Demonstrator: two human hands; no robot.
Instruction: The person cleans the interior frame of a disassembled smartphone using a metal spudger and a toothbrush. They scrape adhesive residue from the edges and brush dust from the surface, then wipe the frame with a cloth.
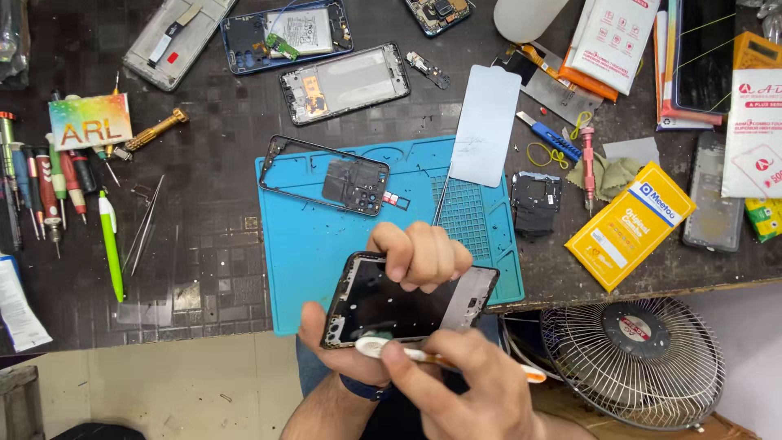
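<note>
Head view: two hands, one phone frame (407, 297)

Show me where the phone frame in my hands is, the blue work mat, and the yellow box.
phone frame (383, 303), head view, on its dark inner panel.
blue work mat (318, 261), head view, on a bare patch left of the hands.
yellow box (629, 226), head view, on the middle of its top face.

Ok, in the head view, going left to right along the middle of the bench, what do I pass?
Screwdriver row → green pen → tweezers → black phone frame on the blue mat → black cover plate → pink screwdriver → yellow box.
</note>
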